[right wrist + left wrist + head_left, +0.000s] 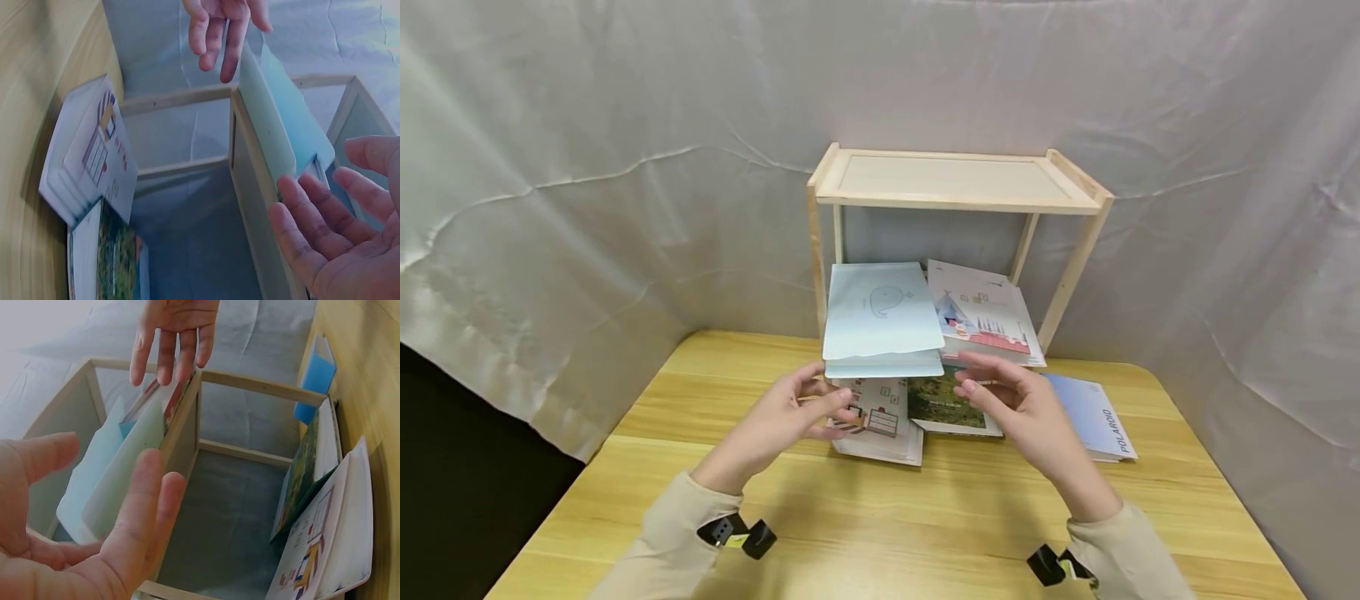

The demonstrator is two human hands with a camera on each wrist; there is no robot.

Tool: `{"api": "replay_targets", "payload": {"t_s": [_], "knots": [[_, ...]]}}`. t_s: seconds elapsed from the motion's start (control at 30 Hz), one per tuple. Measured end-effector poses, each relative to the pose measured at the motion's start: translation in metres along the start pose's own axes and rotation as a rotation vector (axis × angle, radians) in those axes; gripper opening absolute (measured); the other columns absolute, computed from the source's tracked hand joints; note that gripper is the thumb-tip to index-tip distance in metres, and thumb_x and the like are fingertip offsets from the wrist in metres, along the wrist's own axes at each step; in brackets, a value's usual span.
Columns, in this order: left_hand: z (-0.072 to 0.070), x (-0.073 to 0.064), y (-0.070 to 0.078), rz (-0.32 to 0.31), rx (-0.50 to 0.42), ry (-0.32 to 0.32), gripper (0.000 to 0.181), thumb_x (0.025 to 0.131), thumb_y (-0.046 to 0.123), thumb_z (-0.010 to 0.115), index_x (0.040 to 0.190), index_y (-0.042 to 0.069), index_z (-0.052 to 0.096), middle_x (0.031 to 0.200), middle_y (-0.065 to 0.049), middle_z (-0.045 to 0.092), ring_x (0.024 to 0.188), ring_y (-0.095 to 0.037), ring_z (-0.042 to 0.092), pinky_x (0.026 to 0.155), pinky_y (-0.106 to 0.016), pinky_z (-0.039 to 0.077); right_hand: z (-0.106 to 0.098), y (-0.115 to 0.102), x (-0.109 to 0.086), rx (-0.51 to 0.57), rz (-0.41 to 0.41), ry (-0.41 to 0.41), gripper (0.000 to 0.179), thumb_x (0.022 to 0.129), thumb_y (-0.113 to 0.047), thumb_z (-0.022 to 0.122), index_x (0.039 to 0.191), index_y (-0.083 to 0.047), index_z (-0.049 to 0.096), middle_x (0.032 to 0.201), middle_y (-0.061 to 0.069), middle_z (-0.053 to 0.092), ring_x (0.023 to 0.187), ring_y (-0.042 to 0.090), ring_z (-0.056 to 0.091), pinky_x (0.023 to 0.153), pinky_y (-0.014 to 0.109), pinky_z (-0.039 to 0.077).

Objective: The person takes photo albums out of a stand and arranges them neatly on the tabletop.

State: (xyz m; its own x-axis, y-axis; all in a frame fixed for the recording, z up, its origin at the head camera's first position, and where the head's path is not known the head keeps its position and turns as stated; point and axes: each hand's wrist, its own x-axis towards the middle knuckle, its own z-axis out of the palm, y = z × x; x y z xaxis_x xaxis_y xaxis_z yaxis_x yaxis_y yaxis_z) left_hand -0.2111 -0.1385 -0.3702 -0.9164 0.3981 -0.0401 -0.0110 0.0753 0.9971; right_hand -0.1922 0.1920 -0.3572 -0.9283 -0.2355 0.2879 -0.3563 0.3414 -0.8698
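A light blue album with a whale drawing (880, 312) lies on the middle level of the wooden rack, its front edge jutting out and its covers slightly parted. My left hand (782, 421) hovers by the album's front left corner with fingers spread and loosely bent, holding nothing. On the other side my right hand (1026, 412) is held in the air near the front right corner, its fingers relaxed and apart from the album. Beside the blue album lies a white album with a tent picture (973, 312); in the right wrist view the blue album (269, 119) stands clear of both hands.
The small wooden rack (955, 177) stands at the back of the wooden table (880, 533). Lower down are a white album with furniture drawings (880, 433) and a green photo album (947, 402). A blue Polaroid album (1093, 421) lies at the right. Grey curtains (625, 167) surround the table.
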Motion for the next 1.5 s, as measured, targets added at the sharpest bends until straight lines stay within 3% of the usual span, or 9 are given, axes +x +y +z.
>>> {"api": "replay_targets", "payload": {"t_s": [0.1, 0.3, 0.57, 0.73, 0.83, 0.97, 1.13, 1.4, 1.5], "knots": [[-0.002, 0.000, 0.004, -0.015, -0.035, 0.052, 0.071, 0.112, 0.027, 0.060, 0.167, 0.001, 0.023, 0.139, -0.031, 0.059, 0.111, -0.033, 0.076, 0.094, -0.042, 0.066, 0.007, -0.003, 0.004, -0.005, 0.001, -0.006, 0.047, 0.108, -0.022, 0.068, 0.154, -0.022, 0.059, 0.140, 0.012, 0.070, 0.110, 0.005, 0.075, 0.093, 0.025, 0.063], [-0.002, 0.003, 0.009, 0.010, -0.073, 0.118, 0.052, 0.116, 0.029, 0.050, 0.161, 0.009, 0.033, 0.126, -0.024, 0.065, 0.103, -0.026, 0.077, 0.092, -0.041, 0.067, 0.015, -0.004, 0.008, 0.018, -0.003, 0.011, 0.053, 0.106, -0.019, 0.070, 0.157, -0.024, 0.055, 0.141, 0.013, 0.068, 0.112, 0.004, 0.074, 0.095, 0.024, 0.063], [-0.003, 0.006, 0.014, 0.043, -0.113, 0.169, 0.048, 0.114, 0.021, 0.054, 0.158, 0.009, 0.038, 0.108, -0.015, 0.071, 0.106, -0.029, 0.078, 0.092, -0.038, 0.067, 0.021, -0.008, 0.013, 0.019, -0.009, 0.034, 0.050, 0.107, -0.019, 0.068, 0.156, -0.020, 0.057, 0.139, 0.015, 0.069, 0.120, 0.026, 0.075, 0.097, 0.019, 0.060], [-0.002, 0.008, 0.019, 0.057, -0.145, 0.183, 0.046, 0.114, 0.014, 0.053, 0.157, 0.005, 0.041, 0.120, -0.015, 0.068, 0.109, -0.027, 0.076, 0.093, -0.035, 0.066, 0.021, -0.009, 0.015, 0.011, -0.001, 0.042, 0.046, 0.108, -0.018, 0.067, 0.154, -0.016, 0.059, 0.140, 0.015, 0.070, 0.115, 0.013, 0.075, 0.097, 0.018, 0.059], [-0.001, 0.009, 0.021, 0.063, -0.153, 0.197, 0.045, 0.113, 0.010, 0.052, 0.157, 0.002, 0.042, 0.131, -0.020, 0.065, 0.110, -0.026, 0.074, 0.093, -0.033, 0.066, 0.022, -0.009, 0.016, 0.008, -0.005, 0.044, 0.044, 0.109, -0.018, 0.066, 0.151, -0.012, 0.060, 0.140, 0.016, 0.069, 0.119, 0.021, 0.075, 0.097, 0.017, 0.059], [-0.001, 0.011, 0.025, 0.076, -0.161, 0.209, 0.043, 0.112, 0.006, 0.052, 0.154, -0.001, 0.044, 0.132, -0.021, 0.065, 0.107, -0.023, 0.073, 0.093, -0.032, 0.066, 0.022, -0.010, 0.018, -0.025, -0.007, 0.062, 0.039, 0.110, -0.022, 0.065, 0.147, -0.010, 0.064, 0.138, 0.016, 0.070, 0.123, 0.036, 0.073, 0.096, 0.014, 0.057], [0.000, 0.012, 0.027, 0.091, -0.167, 0.220, 0.041, 0.111, 0.003, 0.052, 0.151, -0.004, 0.046, 0.127, -0.017, 0.066, 0.104, -0.021, 0.072, 0.092, -0.032, 0.066, 0.024, -0.012, 0.020, -0.059, 0.011, 0.092, 0.035, 0.110, -0.025, 0.064, 0.142, -0.010, 0.068, 0.135, 0.014, 0.072, 0.120, 0.033, 0.074, 0.094, 0.014, 0.057], [0.001, 0.014, 0.032, 0.137, -0.158, 0.230, 0.040, 0.110, -0.001, 0.051, 0.149, -0.006, 0.049, 0.123, -0.015, 0.065, 0.102, -0.020, 0.071, 0.091, -0.032, 0.066, 0.024, -0.015, 0.022, -0.082, 0.029, 0.109, 0.031, 0.110, -0.027, 0.064, 0.135, -0.010, 0.072, 0.133, 0.011, 0.074, 0.102, -0.001, 0.073, 0.091, 0.016, 0.059], [0.001, 0.014, 0.034, 0.147, -0.153, 0.231, 0.040, 0.109, -0.002, 0.051, 0.148, -0.007, 0.049, 0.122, -0.015, 0.065, 0.101, -0.021, 0.072, 0.091, -0.031, 0.066, 0.023, -0.016, 0.022, -0.074, 0.025, 0.110, 0.030, 0.110, -0.027, 0.064, 0.131, -0.008, 0.073, 0.137, 0.010, 0.073, 0.101, -0.004, 0.072, 0.090, 0.017, 0.060]]}}
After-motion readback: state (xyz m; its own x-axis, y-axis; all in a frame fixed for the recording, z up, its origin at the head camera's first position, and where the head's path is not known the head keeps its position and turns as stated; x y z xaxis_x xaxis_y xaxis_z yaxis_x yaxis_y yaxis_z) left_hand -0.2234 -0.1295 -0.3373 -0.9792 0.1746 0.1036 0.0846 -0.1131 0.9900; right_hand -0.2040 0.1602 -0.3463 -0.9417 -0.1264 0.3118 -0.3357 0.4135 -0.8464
